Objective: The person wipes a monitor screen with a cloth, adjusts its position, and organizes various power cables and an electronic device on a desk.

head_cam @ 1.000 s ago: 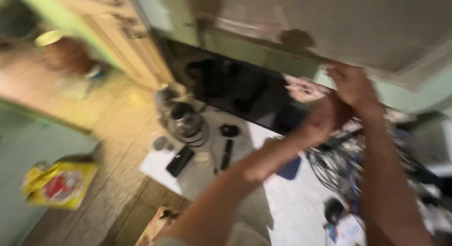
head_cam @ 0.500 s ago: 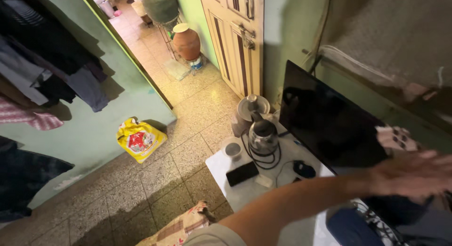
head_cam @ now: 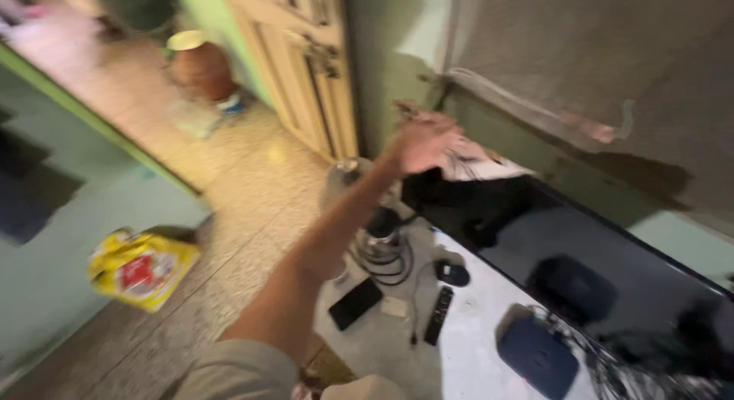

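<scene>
Up at the top left corner of the dark television screen [head_cam: 581,255], the left hand [head_cam: 420,142] is closed on a pale patterned cloth [head_cam: 478,164], which lies against that corner; the right hand is out of view. Below the screen, on the white tabletop [head_cam: 474,346], sit a kettle [head_cam: 380,235] ringed by its cord, a black phone [head_cam: 355,303] and a remote [head_cam: 438,314]; left of the screen, on the floor, lies a yellow bag [head_cam: 141,267].

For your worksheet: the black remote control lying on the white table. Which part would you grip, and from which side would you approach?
Grip the remote control across its long narrow sides near the middle, coming from above. It lies flat on the white table, so only its edges offer purchase, and a cable beside it probably crowds a sideways approach.
</scene>
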